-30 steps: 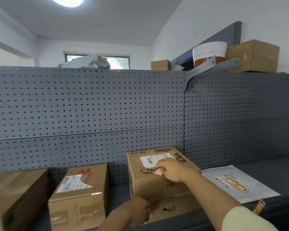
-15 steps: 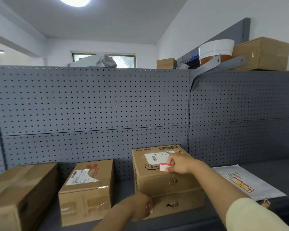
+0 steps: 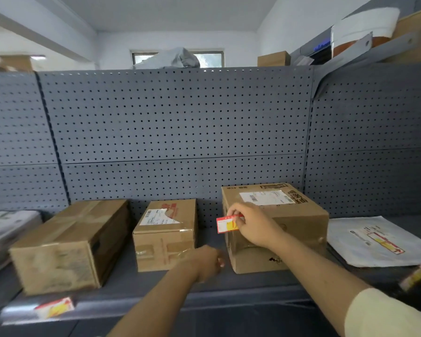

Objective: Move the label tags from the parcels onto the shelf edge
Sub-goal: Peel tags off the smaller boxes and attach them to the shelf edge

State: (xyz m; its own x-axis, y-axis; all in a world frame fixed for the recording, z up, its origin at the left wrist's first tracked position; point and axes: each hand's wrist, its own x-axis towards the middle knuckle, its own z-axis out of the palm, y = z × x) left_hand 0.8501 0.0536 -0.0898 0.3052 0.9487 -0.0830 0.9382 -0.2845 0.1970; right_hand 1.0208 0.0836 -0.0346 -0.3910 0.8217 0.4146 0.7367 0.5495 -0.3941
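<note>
My right hand pinches a small red, white and yellow label tag in the air just left of the large cardboard parcel. My left hand is curled shut low in front of the gap between that parcel and the small middle parcel; I cannot tell whether it holds anything. A long parcel lies at the left. Two tags are stuck on the grey shelf edge: a left tag and a right tag.
A white mailer bag with a printed label lies on the shelf at the right. A grey pegboard wall backs the shelf. Another flat package sits at the far left. Boxes and a white tub rest on top at the upper right.
My right hand has peeled the tag off the large parcel's top and carried it left and down, off the box. The head has turned left and down, showing the shelf edge.
</note>
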